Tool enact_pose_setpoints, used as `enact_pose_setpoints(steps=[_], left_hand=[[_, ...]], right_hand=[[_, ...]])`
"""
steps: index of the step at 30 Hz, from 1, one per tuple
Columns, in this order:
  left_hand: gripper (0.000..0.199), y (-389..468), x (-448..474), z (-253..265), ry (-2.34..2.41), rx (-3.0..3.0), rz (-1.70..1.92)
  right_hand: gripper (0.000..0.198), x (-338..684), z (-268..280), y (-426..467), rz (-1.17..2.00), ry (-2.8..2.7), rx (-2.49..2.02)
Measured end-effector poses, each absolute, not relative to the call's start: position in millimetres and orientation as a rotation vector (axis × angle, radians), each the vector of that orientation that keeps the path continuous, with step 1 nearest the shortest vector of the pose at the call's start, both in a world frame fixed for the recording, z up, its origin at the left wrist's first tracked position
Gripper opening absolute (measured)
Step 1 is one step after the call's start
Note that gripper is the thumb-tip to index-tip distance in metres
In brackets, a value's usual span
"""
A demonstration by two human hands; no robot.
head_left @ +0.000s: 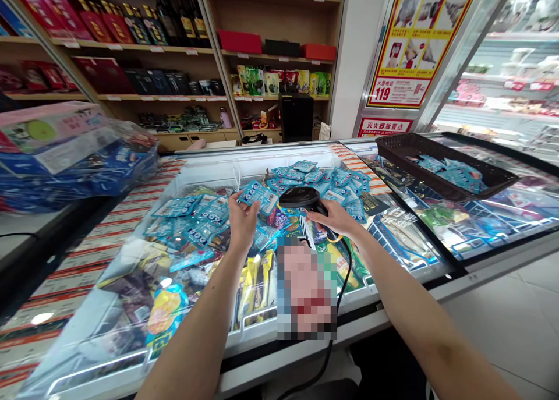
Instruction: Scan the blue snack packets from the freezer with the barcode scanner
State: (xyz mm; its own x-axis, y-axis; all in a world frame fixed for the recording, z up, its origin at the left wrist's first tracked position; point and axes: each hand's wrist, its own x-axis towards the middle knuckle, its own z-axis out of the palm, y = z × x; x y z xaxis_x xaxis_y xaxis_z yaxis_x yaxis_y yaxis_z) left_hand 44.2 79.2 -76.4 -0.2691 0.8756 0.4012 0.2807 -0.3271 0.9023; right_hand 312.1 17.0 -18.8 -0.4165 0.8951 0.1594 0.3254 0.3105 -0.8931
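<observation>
My left hand [243, 216] pinches a light-blue packet [258, 197] by its edge, and a white barcode label shows on the packet's right part. In my right hand [336, 218] is a black handheld barcode scanner [300, 198], its head close to the packet's right side. A black cord [348, 266] hangs from the scanner's handle toward the front edge. Under both hands lies the glass top of a chest freezer. Similar blue packets form a pile [198, 216] on the left and another pile [340, 181] behind the scanner.
A brown basket [493, 181] with more blue packets stands on the freezer at the right. Plastic-wrapped boxes [74, 149] are stacked at the left. Frozen goods in colourful bags [166, 312] show through the glass. Shelves with bottles and boxes [240, 41] line the back wall.
</observation>
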Motion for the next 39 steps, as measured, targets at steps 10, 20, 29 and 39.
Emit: enact_pose_setpoints(steps=[10, 20, 29, 39], left_hand=[[0.068, 79.1, 44.8, -75.9, 1.424, 1.508, 1.645], [0.067, 75.6, 47.0, -72.1, 1.436, 1.539, 1.668], [0.054, 50.6, 40.4, -40.4, 1.86, 1.803, 1.697], [0.073, 56.8, 12.3, -35.6, 2.351, 1.714, 1.432]], right_hand=[[0.043, 312.2, -17.8, 16.6, 1.077, -1.899, -1.084], [0.037, 311.2, -18.1, 15.7, 1.107, -1.832, -1.071], [0.041, 314.1, -22.7, 20.3, 1.138, -1.753, -1.052], [0.04, 316.6, -22.4, 20.8, 1.195, -1.68, -1.064]])
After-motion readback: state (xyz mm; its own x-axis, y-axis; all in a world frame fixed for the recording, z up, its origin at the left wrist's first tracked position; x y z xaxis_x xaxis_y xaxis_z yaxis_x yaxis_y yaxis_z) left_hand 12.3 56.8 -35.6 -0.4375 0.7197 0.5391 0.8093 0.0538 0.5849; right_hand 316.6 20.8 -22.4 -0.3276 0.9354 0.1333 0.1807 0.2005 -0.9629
